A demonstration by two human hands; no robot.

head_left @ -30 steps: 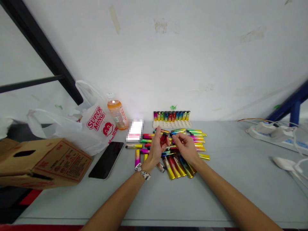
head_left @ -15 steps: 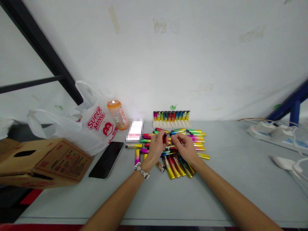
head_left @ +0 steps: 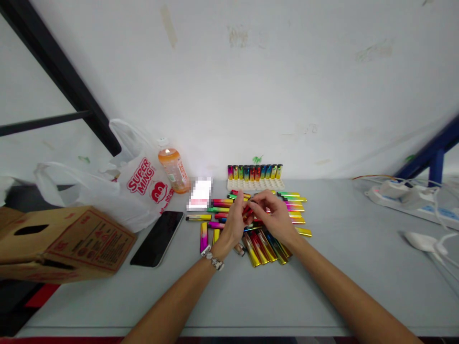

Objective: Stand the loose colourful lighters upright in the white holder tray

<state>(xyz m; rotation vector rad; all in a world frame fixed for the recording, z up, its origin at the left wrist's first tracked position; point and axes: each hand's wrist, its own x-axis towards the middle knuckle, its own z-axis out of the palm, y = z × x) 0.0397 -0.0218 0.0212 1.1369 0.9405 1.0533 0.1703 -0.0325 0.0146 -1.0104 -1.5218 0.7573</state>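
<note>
One red lighter (head_left: pixel 247 209) was clamped in the left hand (head_left: pixel 234 223) above loose lighters (head_left: pixel 252 252); whether it was pinched by the right hand (head_left: pixel 275 217) could not be told; likely light, rigid and slick, it was best gripped mid-body

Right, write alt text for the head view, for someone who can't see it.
A person's left hand holds a small red object with the right hand at it, above colourful lighters lying on a grey table. Behind, a row of lighters stands upright in a white rack.
</note>
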